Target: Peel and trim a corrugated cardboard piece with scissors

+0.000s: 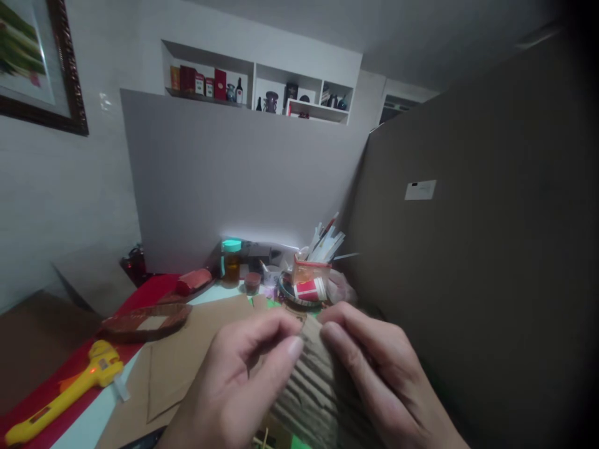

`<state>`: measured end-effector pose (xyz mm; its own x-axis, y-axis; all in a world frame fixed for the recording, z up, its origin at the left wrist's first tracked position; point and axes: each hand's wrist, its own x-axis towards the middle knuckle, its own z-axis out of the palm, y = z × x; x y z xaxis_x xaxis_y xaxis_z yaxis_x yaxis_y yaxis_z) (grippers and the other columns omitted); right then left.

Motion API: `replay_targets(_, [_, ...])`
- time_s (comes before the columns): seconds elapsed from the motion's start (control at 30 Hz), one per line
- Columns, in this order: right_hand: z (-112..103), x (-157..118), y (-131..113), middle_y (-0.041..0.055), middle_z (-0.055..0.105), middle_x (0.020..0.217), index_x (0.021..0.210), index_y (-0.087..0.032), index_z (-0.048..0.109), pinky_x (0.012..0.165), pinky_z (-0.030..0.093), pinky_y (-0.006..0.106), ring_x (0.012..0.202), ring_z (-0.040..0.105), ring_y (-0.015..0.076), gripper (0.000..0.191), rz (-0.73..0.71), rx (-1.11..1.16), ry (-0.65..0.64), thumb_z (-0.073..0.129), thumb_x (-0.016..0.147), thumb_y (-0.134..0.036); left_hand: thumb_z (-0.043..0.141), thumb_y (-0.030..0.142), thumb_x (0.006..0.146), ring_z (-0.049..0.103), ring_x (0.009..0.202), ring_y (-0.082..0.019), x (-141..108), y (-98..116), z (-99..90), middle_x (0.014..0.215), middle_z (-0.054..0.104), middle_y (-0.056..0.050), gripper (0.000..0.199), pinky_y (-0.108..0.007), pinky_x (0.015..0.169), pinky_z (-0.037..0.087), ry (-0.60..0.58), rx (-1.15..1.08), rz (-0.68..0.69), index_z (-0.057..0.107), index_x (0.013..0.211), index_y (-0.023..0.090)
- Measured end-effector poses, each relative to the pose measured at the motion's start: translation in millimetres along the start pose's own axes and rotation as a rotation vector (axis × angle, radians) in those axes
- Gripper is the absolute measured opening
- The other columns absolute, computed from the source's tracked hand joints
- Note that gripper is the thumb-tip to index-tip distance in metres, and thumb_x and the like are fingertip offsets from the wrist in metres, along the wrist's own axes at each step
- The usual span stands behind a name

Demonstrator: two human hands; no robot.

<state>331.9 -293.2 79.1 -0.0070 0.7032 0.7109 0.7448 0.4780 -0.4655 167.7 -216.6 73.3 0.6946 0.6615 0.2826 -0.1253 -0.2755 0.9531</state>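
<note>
A strip of creased, ridged cardboard is held up between my two hands. My left hand pinches its upper left edge between thumb and forefinger. On the other side, my right hand grips the upper right edge, thumb and fingers closed on it. The ridges run across the piece, and its lower part is partly hidden by my hands. To the left, a yellow glue gun with a small lit red light lies near flat brown cardboard.
A woven basket sits behind the glue gun on red cloth. Farther back stand a teal-lidded jug, an orange holder of white sticks, and a red-and-white paper cup lying on its side. Tall grey panels rise behind and at right.
</note>
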Motion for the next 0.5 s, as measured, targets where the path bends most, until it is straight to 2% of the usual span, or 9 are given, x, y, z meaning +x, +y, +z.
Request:
replay_targets(0.1, [3.9,1.9,5.6,-0.0085,0.047,0.061,0.077,-0.024,0.047,0.052,0.040,0.015,0.052,0.052,0.0070,0.021,-0.100,0.036,0.003,0.047,0.097,-0.021,0.052,0.043,0.091,0.047,0.070,-0.015,-4.5,3.3,1.1,0.074,0.052,0.002,0.026,-0.026,0.063,0.037,0.012,-0.003,-0.012,0.057,0.076,0.023])
replay_targets(0.27, [6.1,2.5,3.9,-0.0059,0.057,0.070,0.085,-0.022,0.057,0.057,0.043,0.016,0.061,0.056,0.0074,0.015,-0.078,0.020,0.049,0.048,0.096,-0.018,0.050,0.043,0.090,0.049,0.070,-0.015,-5.8,5.2,3.1,0.074,0.053,0.002,0.026,-0.025,0.064,0.039,0.069,0.093,0.036,0.059,0.076,0.024])
replay_targets(0.33, [7.8,1.2,2.9,-0.0011,0.060,0.080,0.091,-0.019,0.060,0.067,0.047,0.020,0.071,0.058,0.0099,0.009,-0.134,-0.032,0.124,0.053,0.093,-0.013,0.049,0.041,0.092,0.051,0.071,-0.015,-3.6,3.8,3.3,0.075,0.054,0.002,0.025,-0.024,0.065,0.040,0.098,0.161,0.049,0.058,0.076,0.024])
replay_targets(0.4, [11.2,-1.3,1.9,0.0042,0.060,0.086,0.095,-0.015,0.063,0.072,0.048,0.026,0.080,0.057,0.0139,0.013,-0.255,-0.178,0.245,0.059,0.087,-0.006,0.048,0.038,0.093,0.054,0.071,-0.014,-0.8,1.4,3.4,0.075,0.057,0.002,0.025,-0.023,0.064,0.042,0.119,0.244,0.099,0.058,0.076,0.024])
replay_targets(0.5, [20.2,-7.5,-1.6,0.0060,0.061,0.086,0.097,-0.012,0.068,0.065,0.046,0.027,0.075,0.053,0.0142,0.018,-0.350,-0.350,0.381,0.064,0.083,-0.001,0.049,0.031,0.094,0.059,0.070,-0.013,2.1,-2.6,4.6,0.074,0.059,0.003,0.021,-0.019,0.062,0.046,0.160,0.314,0.226,0.059,0.077,0.025])
